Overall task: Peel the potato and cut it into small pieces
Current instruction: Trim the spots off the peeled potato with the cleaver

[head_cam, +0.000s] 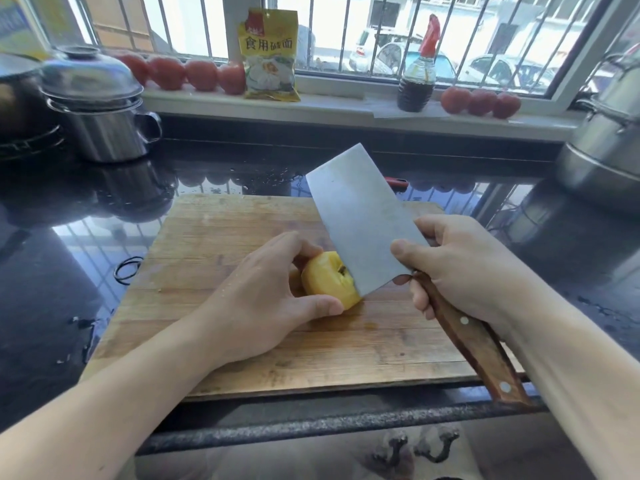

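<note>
The right hand has its grip closed round the wooden handle of a cleaver, thumb pressed flat on the blade. The left hand grips the peeled yellow potato, fingers curled over its far side and thumb at its near side. The potato lies on the wooden cutting board on the dark counter; the blade's edge touches the potato's right end
</note>
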Demonstrator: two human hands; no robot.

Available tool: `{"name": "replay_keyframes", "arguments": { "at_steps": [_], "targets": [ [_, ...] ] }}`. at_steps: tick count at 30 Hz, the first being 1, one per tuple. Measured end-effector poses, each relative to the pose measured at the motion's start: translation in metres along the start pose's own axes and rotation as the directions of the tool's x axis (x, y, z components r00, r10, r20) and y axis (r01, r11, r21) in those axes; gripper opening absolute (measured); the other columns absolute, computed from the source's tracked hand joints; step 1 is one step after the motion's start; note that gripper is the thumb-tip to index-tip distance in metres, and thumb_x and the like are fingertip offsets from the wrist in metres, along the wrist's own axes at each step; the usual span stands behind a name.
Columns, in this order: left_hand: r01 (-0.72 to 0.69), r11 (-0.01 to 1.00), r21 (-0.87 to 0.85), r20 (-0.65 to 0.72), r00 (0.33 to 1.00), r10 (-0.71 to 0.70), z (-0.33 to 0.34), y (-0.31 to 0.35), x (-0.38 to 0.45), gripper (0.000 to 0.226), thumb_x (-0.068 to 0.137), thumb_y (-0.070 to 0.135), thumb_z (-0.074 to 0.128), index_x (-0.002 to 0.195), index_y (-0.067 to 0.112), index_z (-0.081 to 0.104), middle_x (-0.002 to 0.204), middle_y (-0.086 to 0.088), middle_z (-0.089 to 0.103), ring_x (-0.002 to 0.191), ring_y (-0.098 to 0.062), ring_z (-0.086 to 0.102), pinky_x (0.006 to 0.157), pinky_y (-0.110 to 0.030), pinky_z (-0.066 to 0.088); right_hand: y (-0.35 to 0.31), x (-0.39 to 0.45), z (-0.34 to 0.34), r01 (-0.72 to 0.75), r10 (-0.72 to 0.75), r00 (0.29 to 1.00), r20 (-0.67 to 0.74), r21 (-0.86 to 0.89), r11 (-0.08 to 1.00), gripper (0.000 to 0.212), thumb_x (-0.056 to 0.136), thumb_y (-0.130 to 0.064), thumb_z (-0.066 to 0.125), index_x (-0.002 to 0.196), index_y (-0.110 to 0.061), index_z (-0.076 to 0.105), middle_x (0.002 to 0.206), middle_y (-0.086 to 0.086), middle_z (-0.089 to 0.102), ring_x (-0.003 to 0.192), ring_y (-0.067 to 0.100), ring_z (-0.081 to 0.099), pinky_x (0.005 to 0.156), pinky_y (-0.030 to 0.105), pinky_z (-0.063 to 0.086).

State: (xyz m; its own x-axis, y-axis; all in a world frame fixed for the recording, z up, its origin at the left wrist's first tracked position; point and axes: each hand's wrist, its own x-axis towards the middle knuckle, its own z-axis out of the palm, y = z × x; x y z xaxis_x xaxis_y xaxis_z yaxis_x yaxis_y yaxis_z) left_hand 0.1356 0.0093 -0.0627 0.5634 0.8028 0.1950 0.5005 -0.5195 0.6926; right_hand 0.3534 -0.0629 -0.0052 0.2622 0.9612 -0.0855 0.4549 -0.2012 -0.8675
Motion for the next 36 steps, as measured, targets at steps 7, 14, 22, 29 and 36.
{"name": "replay_keyframes", "arguments": {
  "at_steps": [7, 14, 22, 29, 36],
  "targets": [
    [-0.002, 1.0, 0.009, -0.032, 0.999, 0.002, 0.002, 0.001, -0.001, 0.052, 0.073, 0.046, 0.087, 0.114, 0.033, 0.059, 0.099, 0.026, 0.058, 0.095, 0.014, 0.052, 0.079, -0.004, 0.038, -0.007, 0.006, 0.008, 0.064, -0.073, 0.996, -0.053, -0.151, 0.987, 0.011, 0.101, -0.022, 0.052, 0.1, -0.026, 0.063, 0.064, 0.011, 0.072, 0.05, 0.028, 0.069, 0.053, 0.044, 0.061],
    [0.021, 1.0, -0.021, -0.026, 0.999, -0.021, 0.001, 0.001, -0.002, 0.049, 0.072, 0.045, 0.09, 0.108, 0.036, 0.057, 0.095, 0.024, 0.061, 0.095, 0.013, 0.054, 0.075, -0.004, 0.04, 0.011, 0.016, 0.003, -0.037, 0.029, 0.998, 0.059, 0.139, 0.99, 0.01, 0.102, -0.014, 0.056, 0.105, -0.012, 0.065, 0.069, 0.011, 0.066, 0.044, 0.018, 0.053, 0.042, 0.028, 0.046],
    [0.048, 0.998, -0.032, -0.049, 0.998, -0.05, 0.003, -0.001, -0.001, 0.052, 0.069, 0.046, 0.091, 0.107, 0.037, 0.058, 0.096, 0.026, 0.064, 0.093, 0.014, 0.055, 0.074, -0.006, 0.039, 0.003, 0.033, -0.008, -0.066, 0.059, 0.983, 0.174, 0.035, 0.997, 0.01, 0.1, -0.016, 0.061, 0.102, -0.008, 0.067, 0.075, 0.015, 0.069, 0.045, 0.016, 0.053, 0.042, 0.025, 0.045],
    [0.063, 0.998, 0.002, -0.046, 0.997, -0.063, 0.003, -0.001, -0.002, 0.051, 0.067, 0.05, 0.09, 0.103, 0.039, 0.056, 0.1, 0.024, 0.065, 0.095, 0.0, 0.058, 0.075, -0.011, 0.037, 0.013, 0.022, -0.002, 0.033, -0.029, 0.997, 0.071, -0.058, 0.998, 0.012, 0.098, -0.028, 0.06, 0.101, -0.02, 0.068, 0.074, 0.014, 0.073, 0.049, 0.025, 0.062, 0.049, 0.042, 0.054],
    [0.063, 0.998, 0.011, -0.054, 0.997, -0.063, 0.001, 0.0, -0.001, 0.048, 0.068, 0.049, 0.09, 0.1, 0.039, 0.056, 0.094, 0.025, 0.065, 0.095, 0.001, 0.056, 0.076, -0.012, 0.035, 0.0, 0.032, -0.005, -0.008, 0.014, 0.995, 0.099, -0.058, 0.998, 0.009, 0.099, -0.023, 0.062, 0.1, -0.017, 0.069, 0.074, 0.014, 0.073, 0.048, 0.02, 0.059, 0.05, 0.03, 0.051]
  ]
}}
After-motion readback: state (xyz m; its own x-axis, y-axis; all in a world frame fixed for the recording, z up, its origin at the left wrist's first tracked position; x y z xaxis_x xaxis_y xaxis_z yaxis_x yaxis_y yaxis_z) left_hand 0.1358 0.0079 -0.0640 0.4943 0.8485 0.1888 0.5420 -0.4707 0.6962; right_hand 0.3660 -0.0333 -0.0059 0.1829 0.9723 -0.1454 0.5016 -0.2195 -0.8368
